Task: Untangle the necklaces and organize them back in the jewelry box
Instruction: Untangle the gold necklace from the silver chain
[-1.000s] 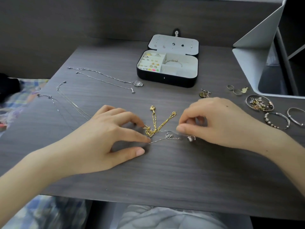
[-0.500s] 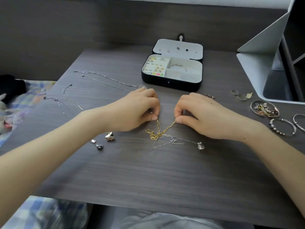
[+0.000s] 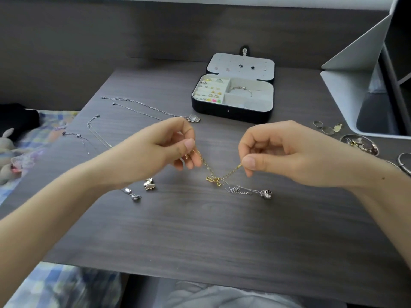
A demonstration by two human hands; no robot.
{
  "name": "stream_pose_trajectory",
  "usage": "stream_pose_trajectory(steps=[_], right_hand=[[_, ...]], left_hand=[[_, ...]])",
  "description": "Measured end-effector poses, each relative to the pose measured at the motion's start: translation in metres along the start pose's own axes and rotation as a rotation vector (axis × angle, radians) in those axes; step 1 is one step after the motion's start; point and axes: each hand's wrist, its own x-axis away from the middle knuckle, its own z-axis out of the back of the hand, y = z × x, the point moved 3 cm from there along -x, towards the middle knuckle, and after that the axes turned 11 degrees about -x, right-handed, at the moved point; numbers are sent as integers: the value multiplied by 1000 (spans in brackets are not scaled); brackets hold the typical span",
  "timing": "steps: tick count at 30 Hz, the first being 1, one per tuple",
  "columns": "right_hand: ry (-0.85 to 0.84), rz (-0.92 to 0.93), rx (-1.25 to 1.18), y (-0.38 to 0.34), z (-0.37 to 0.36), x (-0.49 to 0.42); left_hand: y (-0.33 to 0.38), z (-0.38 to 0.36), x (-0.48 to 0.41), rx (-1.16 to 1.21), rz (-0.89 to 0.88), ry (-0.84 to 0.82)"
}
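Note:
A gold chain necklace (image 3: 213, 177) hangs in a V between my two hands above the dark wooden table (image 3: 200, 230). My left hand (image 3: 164, 152) pinches its left end, and my right hand (image 3: 278, 152) pinches the right end. A thin silver necklace (image 3: 242, 190) with a small bead pendant (image 3: 266, 193) is caught at the gold chain's low point and trails on the table. The black jewelry box (image 3: 232, 112) stands open at the back, with rings and a bangle in its pale compartments.
Several silver necklaces (image 3: 142, 107) lie spread at the left. Small silver pendants (image 3: 142, 188) sit under my left wrist. Rings, a small dish (image 3: 360, 144) and bangles lie at the right edge. A white bin (image 3: 347, 90) stands at the back right.
Both hands have risen from the table and moved apart, lifting the gold chain by its ends. The silver necklace now dangles from its lowest point.

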Motion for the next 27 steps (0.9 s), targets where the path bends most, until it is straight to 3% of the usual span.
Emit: stream_pose_trajectory(steps=[6, 14, 19, 22, 25, 27], right_hand=[[-89, 11, 89, -4, -28, 11], [-151, 165, 438, 4, -66, 19], [77, 121, 479, 6, -49, 10], [229, 48, 576, 12, -39, 2], [256, -10, 601, 17, -37, -2], [264, -37, 606, 18, -38, -4]], left_hand=[[0, -3, -1, 79, 57, 38], [-3, -6, -6, -11, 48, 74], [-10, -3, -15, -166, 23, 148], [-13, -3, -22, -381, 4, 214], [-12, -4, -18, -653, -115, 333], [-8, -11, -6, -715, -200, 346]])
